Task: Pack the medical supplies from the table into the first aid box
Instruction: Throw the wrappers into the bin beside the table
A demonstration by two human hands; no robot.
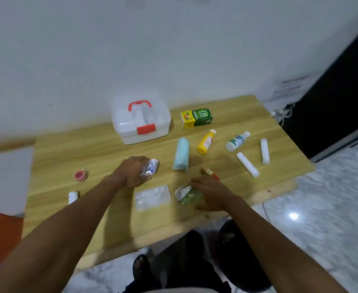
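Observation:
The clear first aid box (144,132) with a red handle and red latch stands closed at the back of the wooden table (93,149). My left hand (131,172) grips a silver foil packet (151,167) just above the tabletop. My right hand (210,192) rests flat by a crumpled green and silver packet (185,194), fingers touching it. Between my hands lies a clear plastic pouch (152,196). A small vial with a red cap (209,172) sits just beyond my right fingers.
Also on the table: striped blue masks (181,154), a yellow bottle (205,142), a white bottle (237,141), two white rolls (247,164) (264,151), a green and yellow carton (197,117), a red tape roll (81,175), a small white roll (73,197). Marble floor on the right.

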